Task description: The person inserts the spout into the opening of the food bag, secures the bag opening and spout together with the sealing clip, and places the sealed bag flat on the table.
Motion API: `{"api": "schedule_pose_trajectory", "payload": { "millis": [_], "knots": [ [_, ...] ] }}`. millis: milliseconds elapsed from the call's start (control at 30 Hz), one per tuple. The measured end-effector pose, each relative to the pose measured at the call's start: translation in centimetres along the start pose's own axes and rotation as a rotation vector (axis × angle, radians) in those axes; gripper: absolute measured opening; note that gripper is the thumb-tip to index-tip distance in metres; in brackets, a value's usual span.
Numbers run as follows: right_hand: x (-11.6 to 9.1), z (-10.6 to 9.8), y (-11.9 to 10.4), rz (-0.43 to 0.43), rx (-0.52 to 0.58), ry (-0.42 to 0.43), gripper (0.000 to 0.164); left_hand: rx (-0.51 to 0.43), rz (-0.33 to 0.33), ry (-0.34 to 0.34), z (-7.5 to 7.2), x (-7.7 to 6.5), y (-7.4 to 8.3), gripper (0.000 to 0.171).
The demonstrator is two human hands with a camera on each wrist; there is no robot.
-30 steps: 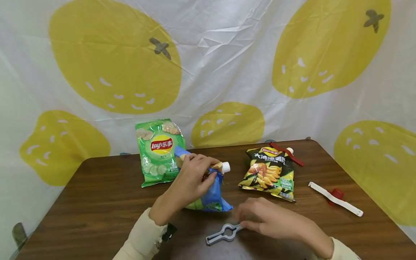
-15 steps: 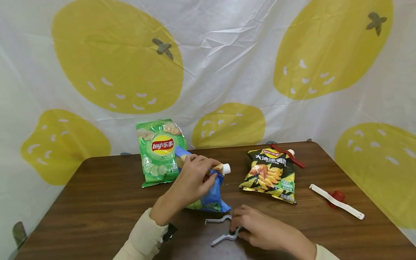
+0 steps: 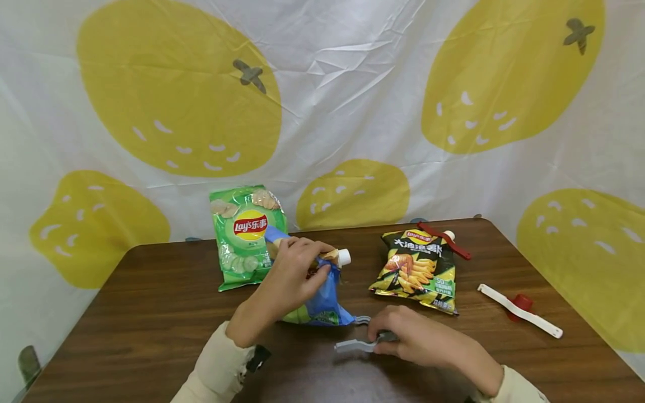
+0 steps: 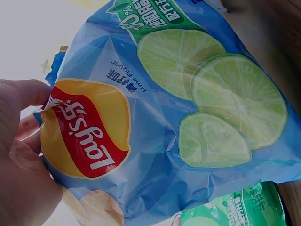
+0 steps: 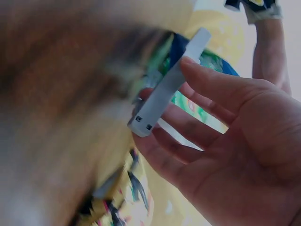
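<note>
Blue glossy chip bag [image 4: 155,146], forked grey plastic clip [image 5: 162,94]
Left hand [image 3: 292,275] grips the bag's top; right hand's [image 3: 418,337] fingers pinch the clip.

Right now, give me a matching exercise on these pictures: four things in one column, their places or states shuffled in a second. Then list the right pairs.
Column one
1. blue chip bag
2. grey clip
3. black chip bag
4. white clip

Column two
A. held by the right hand
B. on the table, to the right of the black chip bag
C. held by the left hand
D. has a red clip at its top

Right pairs
1-C, 2-A, 3-D, 4-B
</note>
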State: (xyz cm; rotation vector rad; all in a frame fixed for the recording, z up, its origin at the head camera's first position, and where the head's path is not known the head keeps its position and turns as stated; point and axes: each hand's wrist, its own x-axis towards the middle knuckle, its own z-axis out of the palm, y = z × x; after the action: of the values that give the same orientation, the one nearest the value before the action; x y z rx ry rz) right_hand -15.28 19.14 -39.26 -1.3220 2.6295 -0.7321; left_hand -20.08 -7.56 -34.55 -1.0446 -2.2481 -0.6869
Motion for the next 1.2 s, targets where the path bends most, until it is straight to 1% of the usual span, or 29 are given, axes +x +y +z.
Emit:
{"api": "schedule_pose_trajectory", "payload": {
  "millis": [100, 167, 267, 333, 400, 500, 600, 700, 800, 900, 1033, 1100, 1200],
  "knots": [
    [-0.3, -1.1, 0.2, 0.019, -0.012, 0.017, 0.005, 0.002, -0.01, 0.01, -0.2, 0.0, -0.1, 0.019],
    [-0.4, -1.9, 0.3, 0.041, -0.025, 0.047, 0.006, 0.008, -0.022, 0.018, -0.2, 0.0, -0.2, 0.019],
    [-0.4, -2.4, 0.3, 0.096, -0.016, 0.134, 0.004, 0.025, -0.047, 0.042, -0.3, -0.1, -0.3, 0.018],
    [-0.1, -2.3, 0.2, 0.121, 0.015, 0.231, 0.003, 0.037, -0.067, 0.064, -0.2, -0.1, -0.3, 0.018],
    [0.3, -1.9, 0.1, 0.14, 0.093, 0.331, 0.004, 0.035, -0.087, 0.09, -0.2, -0.2, -0.1, 0.018],
    [0.9, -0.8, -0.3, 0.15, 0.262, 0.444, 0.01, 0.009, -0.113, 0.12, 0.0, -0.1, 0.4, 0.019],
    [1.4, 0.1, -0.7, 0.145, 0.45, 0.5, 0.013, -0.033, -0.129, 0.137, 0.2, 0.0, 1.1, 0.019],
    [1.5, 0.6, -1.1, 0.134, 0.551, 0.541, 0.014, -0.072, -0.128, 0.135, 0.5, 0.1, 1.9, 0.018],
    [1.4, 0.8, -1.5, 0.114, 0.601, 0.565, 0.016, -0.102, -0.115, 0.117, 0.8, 0.2, 2.8, 0.021],
    [1.3, 0.8, -1.7, 0.12, 0.633, 0.596, 0.017, -0.116, -0.102, 0.094, 1.1, 0.3, 3.6, 0.023],
    [1.4, 0.6, -2.1, 0.107, 0.674, 0.684, 0.017, -0.12, -0.088, 0.077, 1.4, 0.2, 4.4, 0.022],
    [1.5, 0.6, -2.2, 0.079, 0.708, 0.737, 0.016, -0.12, -0.085, 0.071, 1.5, 0.2, 4.6, 0.021],
    [1.7, 0.7, -2.4, 0.039, 0.756, 0.789, 0.014, -0.122, -0.088, 0.07, 1.7, 0.1, 4.9, 0.021]
  ]
}}
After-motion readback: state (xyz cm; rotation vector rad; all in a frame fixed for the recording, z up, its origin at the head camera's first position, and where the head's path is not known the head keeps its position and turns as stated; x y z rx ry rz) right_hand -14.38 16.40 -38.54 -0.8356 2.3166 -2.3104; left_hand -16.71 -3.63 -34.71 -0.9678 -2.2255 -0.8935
